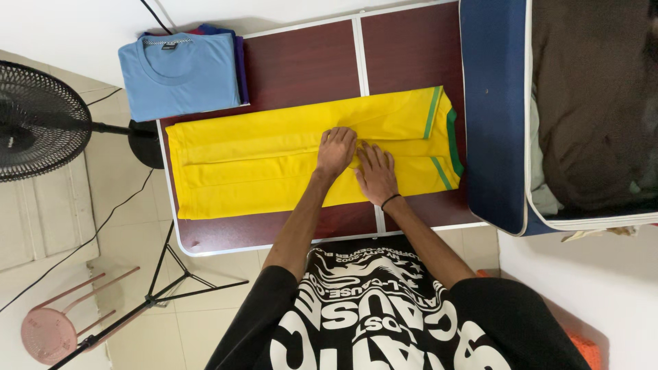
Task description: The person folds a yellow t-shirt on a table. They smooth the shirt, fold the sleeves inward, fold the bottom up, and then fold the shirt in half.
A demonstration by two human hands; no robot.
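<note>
A yellow shirt (260, 157) with green trim at its right end lies folded into a long strip across a dark red table (301, 68). My left hand (336, 151) rests flat on the middle of the shirt, fingers together and pointing away from me. My right hand (375, 173) lies flat beside it on the shirt, fingers slightly spread, with a black band on the wrist. Neither hand grips the cloth; both press on it.
A folded blue shirt (181, 72) sits on a small stack at the table's far left corner. An open navy suitcase (493, 116) with dark clothes stands at the right. A black fan (38, 120), a tripod (157, 288) and a pink stool (51, 332) stand at the left.
</note>
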